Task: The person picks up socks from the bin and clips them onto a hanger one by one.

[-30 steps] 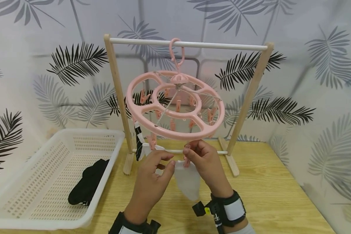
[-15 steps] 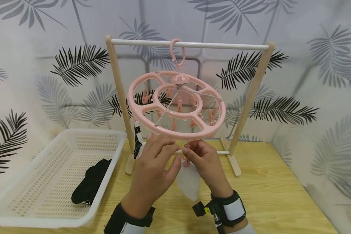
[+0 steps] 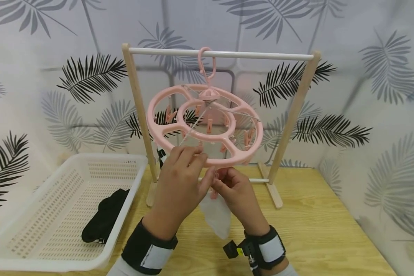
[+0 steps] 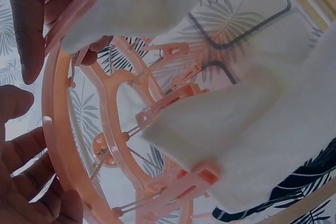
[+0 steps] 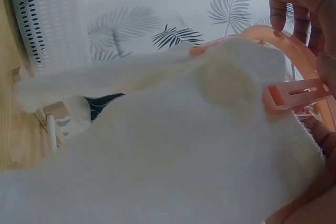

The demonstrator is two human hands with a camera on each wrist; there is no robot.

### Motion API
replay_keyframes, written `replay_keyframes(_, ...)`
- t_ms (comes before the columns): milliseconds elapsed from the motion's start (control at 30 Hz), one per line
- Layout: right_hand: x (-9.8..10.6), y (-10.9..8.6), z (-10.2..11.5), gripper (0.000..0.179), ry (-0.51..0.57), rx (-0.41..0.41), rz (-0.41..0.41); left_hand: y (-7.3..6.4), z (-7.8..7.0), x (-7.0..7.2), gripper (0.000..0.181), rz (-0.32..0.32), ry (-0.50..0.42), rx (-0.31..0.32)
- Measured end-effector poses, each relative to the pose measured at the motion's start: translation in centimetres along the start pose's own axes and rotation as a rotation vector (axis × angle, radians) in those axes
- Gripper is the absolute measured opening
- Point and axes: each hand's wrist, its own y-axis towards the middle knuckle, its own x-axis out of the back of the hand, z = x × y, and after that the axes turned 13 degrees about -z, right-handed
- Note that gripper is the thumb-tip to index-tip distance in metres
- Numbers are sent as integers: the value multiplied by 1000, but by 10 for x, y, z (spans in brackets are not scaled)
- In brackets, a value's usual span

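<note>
A pink round clip hanger (image 3: 239, 155) hangs by its hook from a rail. My right hand (image 3: 241, 195) pinches a pink clothespin (image 5: 294, 94) below its front rim. A white sock (image 3: 215, 218) hangs in that clothespin, its ribbed cuff beside my fingers in the right wrist view. My left hand (image 3: 179, 184) is at the front left of the rim, fingertips touching the ring and thumb apart, close to the right hand. Another white sock (image 4: 226, 124) hangs from a clothespin (image 4: 205, 178) further along, mostly behind my left hand in the head view.
A wooden rack (image 3: 134, 99) with a white rail (image 3: 255, 55) stands on the wood-grain table (image 3: 303, 222). On the left, a white basket (image 3: 63, 264) holds a black sock (image 3: 105, 216). Several pink clothespins dangle under the ring. A black-and-white sock (image 3: 161, 154) hangs at its left.
My left hand has risen from beside the white sock to the hanger's front rim. The right hand keeps its pinch on the clothespin, shifting slightly left with it.
</note>
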Motion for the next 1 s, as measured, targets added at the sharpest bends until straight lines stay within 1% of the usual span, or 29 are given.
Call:
replay_keyframes(100, -2, -2, 7, 28, 4, 14, -4, 0, 1, 1, 32, 14, 37, 23)
replay_keyframes(200, -3, -2, 8, 22, -4, 10, 3, 0, 1, 1, 37, 23, 61, 56)
replay_keyframes(333, -5, -4, 8, 19, -43, -3, 20, 0, 3, 2, 39, 39, 70, 104)
replay_keyframes(433, -6, -4, 7, 20, -61, 6, 28, 0, 4, 3, 39, 62, 72, 124)
replay_keyframes(633, -7, -5, 6, 23, -83, 15, 30, 0, 6, 5, 36, 79, 53, 137)
replay_keyframes(800, -8, -4, 4, 25, -80, 3, 48, -1, 8, 6, 36, 80, 63, 126)
replay_keyframes(1000, -9, -4, 5, 23, -88, 1, 53, 2, 13, 9, 38, 72, 57, 114)
